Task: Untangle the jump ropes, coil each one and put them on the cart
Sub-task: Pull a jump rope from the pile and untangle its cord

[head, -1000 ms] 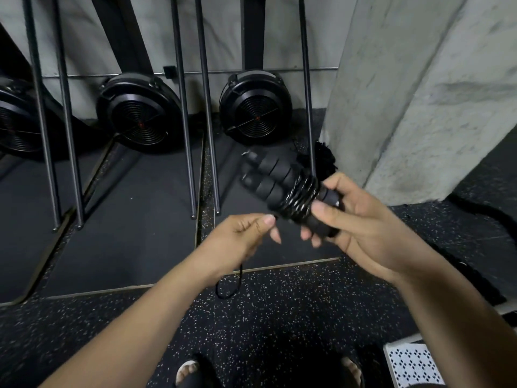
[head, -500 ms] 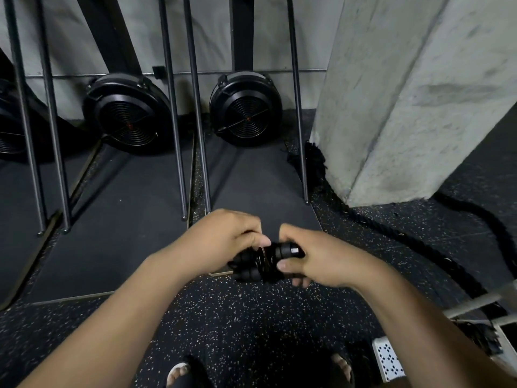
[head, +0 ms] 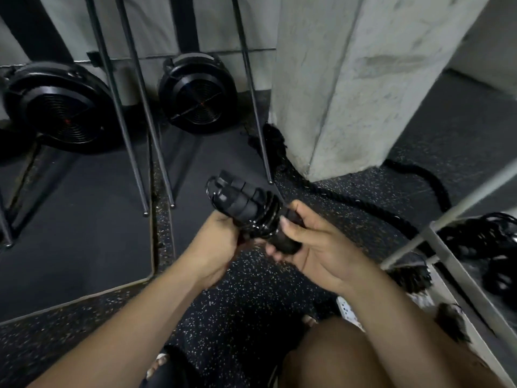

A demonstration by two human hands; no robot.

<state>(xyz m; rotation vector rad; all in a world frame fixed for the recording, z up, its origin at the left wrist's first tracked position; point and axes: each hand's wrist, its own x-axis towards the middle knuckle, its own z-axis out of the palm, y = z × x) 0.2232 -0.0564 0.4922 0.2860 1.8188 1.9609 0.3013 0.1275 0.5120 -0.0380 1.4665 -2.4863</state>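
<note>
Obs.: jump rope [head: 246,210] is held in front of the body over the speckled floor [head: 240,303], in mid-frame. Its 2 black handles lie side by side, pointing far-left, with the cord wound in tight turns around their middle. Left hand [head: 221,239] grips the bundle from below on the near-left side, fingers curled against the handles; fingertips are hidden. Right hand [head: 316,247] is clamped on the near-right end of the bundle, thumb laid across the top beside the wound turns, fingers wrapped underneath. Cart [head: 447,256] is at the right edge, well apart from the held bundle; a dark heap of other ropes [head: 486,239] lies on it, blurred, so count not readable. Concrete pillar [head: 349,79] stands far right of the hands, with a thick black rope [head: 335,197] trailing along the floor past its base. 2 round black fan units [head: 198,93] sit far left, behind slanted metal rods [head: 131,107].
</note>
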